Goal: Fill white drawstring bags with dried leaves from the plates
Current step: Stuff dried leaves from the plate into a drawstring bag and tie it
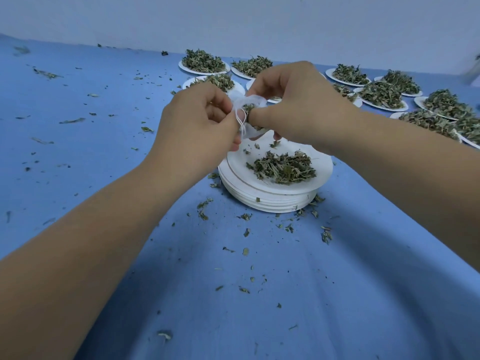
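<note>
- Blue cloth covers our bench (78, 105), with leaf crumbs (46, 73) scattered across its left side.
- Our left hand (197, 120) pinches the near rim of the white drawstring bag (250, 102), we judge to keep its mouth spread.
- Our right hand (293, 105) curls round the bag's other side, thumb at the mouth, likely tamping leaves in.
- We hold the bag above the stack of plates (259, 201), so spills drop back onto the dried leaves (283, 167) there.
- Further right, filled plates (384, 106) wait.

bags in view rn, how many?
1. The bag is held between the left hand and right hand, above the plate stack. Others may be hidden behind the hands.
</note>
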Tool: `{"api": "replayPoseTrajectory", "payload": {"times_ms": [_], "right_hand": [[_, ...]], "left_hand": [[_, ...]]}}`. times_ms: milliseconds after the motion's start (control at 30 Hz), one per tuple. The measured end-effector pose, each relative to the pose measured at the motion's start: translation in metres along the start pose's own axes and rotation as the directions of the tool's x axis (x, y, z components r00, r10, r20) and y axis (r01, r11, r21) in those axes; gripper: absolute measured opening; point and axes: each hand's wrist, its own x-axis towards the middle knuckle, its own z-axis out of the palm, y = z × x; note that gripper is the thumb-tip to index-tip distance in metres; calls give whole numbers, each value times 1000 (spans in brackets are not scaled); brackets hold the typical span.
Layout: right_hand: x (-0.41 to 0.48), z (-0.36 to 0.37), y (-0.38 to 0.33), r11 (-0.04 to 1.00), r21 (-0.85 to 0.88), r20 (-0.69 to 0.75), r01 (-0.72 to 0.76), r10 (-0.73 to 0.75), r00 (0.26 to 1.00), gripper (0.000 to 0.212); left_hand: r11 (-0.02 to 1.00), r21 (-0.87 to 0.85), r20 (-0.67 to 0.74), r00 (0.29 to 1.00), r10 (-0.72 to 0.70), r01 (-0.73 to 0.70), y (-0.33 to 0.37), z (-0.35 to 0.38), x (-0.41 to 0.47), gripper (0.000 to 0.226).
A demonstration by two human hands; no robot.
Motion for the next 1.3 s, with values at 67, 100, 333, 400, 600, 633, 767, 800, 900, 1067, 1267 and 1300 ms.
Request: {"api": "replayPoseTrajectory", "payload": {"times_ms": [67,100,333,400,600,633,767,800,900,1067,1267,1300], "right_hand": [[-2,3,-1,998,-61,-9,25,-26,1000,4],[-3,4,-1,992,-116,-10,39,-41,999,4],[7,14,-1,942,-336,-64,-19,-3,998,23],[6,15,-1,932,-362,-55,15,-38,998,15],[-4,9,-14,993,-113,24,44,-41,999,6],[-5,8,-15,992,-118,37,44,-40,999,8],[-7,11,-16,963,-263,49,60,-49,998,14],[-8,13,-15,948,-310,34,74,-67,997,14],[-4,20,-11,888,-443,-16,119,-141,990,16],[1,22,-10,871,-476,5,119,-133,991,18],[-8,11,-18,957,-281,74,77,-59,995,20],[-8,10,-20,959,-271,61,82,-68,996,19]], "left_hand": [[1000,24,19,1000,-3,2,1,-1,-1,9],[999,40,23,1000,11,-12,3,-1,-2,10],[990,95,42,994,101,-104,4,6,-5,13],[961,244,25,991,132,-134,-4,3,-1,9],[869,463,-30,977,212,-174,-14,-3,5,12],[850,497,-34,974,223,-177,-14,-4,6,12],[821,543,-38,972,234,-176,-17,-7,10,22],[826,536,-34,974,225,-172,-17,-6,9,26],[911,388,-17,988,155,-136,-8,0,3,38],[995,96,64,997,-47,41,0,3,0,14],[983,184,19,1000,22,-25,-5,-4,3,14],[975,216,10,999,43,-44,-7,-4,4,17]]}}
